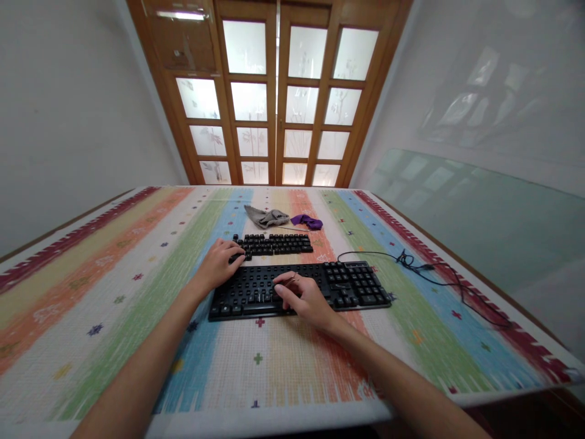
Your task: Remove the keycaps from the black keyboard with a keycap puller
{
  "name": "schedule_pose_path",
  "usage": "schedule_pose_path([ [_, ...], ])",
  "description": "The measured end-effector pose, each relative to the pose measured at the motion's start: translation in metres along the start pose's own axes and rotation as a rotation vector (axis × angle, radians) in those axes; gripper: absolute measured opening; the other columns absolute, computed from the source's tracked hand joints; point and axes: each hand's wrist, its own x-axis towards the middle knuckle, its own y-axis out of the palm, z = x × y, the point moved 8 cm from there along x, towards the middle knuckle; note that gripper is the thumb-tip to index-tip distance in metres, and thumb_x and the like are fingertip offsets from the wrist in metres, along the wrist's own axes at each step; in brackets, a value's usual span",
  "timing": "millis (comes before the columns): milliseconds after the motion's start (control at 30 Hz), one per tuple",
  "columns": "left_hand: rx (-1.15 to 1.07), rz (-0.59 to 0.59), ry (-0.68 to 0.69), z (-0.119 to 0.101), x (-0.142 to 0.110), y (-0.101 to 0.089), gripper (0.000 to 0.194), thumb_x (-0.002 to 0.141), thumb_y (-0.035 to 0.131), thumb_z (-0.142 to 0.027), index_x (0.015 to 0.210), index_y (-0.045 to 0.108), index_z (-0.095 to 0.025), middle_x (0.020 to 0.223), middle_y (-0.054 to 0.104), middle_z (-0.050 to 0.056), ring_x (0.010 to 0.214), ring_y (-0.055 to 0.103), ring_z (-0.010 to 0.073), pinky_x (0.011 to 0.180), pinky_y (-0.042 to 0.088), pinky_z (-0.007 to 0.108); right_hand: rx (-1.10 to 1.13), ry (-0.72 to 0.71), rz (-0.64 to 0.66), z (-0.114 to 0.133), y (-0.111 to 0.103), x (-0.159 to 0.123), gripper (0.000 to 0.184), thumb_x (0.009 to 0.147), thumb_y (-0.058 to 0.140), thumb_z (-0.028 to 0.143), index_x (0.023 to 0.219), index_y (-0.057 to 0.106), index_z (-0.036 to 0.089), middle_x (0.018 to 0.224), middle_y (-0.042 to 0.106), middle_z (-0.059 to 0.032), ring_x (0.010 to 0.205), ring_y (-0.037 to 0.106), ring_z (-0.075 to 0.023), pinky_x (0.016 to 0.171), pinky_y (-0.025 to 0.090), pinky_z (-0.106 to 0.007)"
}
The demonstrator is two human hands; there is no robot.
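A black keyboard (269,310) lies in front of me, with many keycaps off its main section and bare switches showing. Its right-hand number section still carries keycaps. Behind it, loose black keycaps (278,245) stand in several rows on the cloth. My left hand (222,262) is at the left end of those rows, thumb and fingers closed around a dark keycap (236,257). Over the middle of the keyboard, my right hand (301,297) is closed in a pinch, thumb and forefinger together just above the switches. What lies between those fingertips is too small to make out.
A grey cloth (266,216) and a purple cloth (307,222) lie crumpled behind the keycaps, with a thin rod (292,229) beside them. The keyboard's black cable (439,268) trails right. A striped tablecloth (150,317) covers the table; walls flank it and wooden doors (276,91) stand behind.
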Motion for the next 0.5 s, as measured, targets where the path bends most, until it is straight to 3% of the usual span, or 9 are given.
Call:
schedule_pose_path([
  [267,-0.088,0.086,0.069,-0.031,-0.026,0.006,0.024,0.094,0.051,-0.032,0.090,0.072,-0.020,0.095,0.069,0.008,0.094,0.059,0.0241,0.090,0.048,0.042,-0.010,-0.029,-0.009,0.006,0.003,0.003,0.025,0.092,0.058,0.039,0.101,0.064,0.016,0.063,0.060,0.0019,0.054,0.059,-0.0124,0.056,0.046,-0.026],
  [500,-0.094,0.095,0.076,-0.034,-0.033,0.015,0.020,0.094,0.051,-0.027,0.094,0.069,-0.020,0.102,0.068,0.009,0.098,0.062,0.0238,0.090,0.050,0.041,-0.194,-0.095,0.013,0.019,0.016,0.014,0.019,0.092,0.058,0.033,0.096,0.066,0.016,0.068,0.063,-0.0007,0.059,0.060,-0.0145,0.060,0.046,-0.027],
])
